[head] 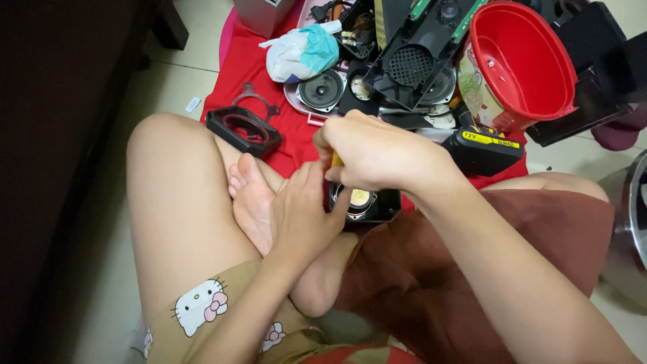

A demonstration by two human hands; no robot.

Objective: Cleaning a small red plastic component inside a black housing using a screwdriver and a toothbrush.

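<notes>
I sit cross-legged on the floor. My left hand (302, 214) rests against my foot and presses on the left side of a small black speaker unit (364, 202) with a round metal centre. My right hand (367, 152) is closed over a tool with a yellow-orange handle (335, 160), its tip pointing down into the speaker. The tool's lower end is hidden by my fingers.
A red cloth (296, 135) holds a black square frame (244, 129), loose speaker cones (321, 89), black plastic housings (411, 61), a crumpled white-and-teal bag (300, 50), a red plastic tub (522, 61) and a black-and-yellow battery pack (484, 148). A brown cushion (431, 276) lies over my right leg.
</notes>
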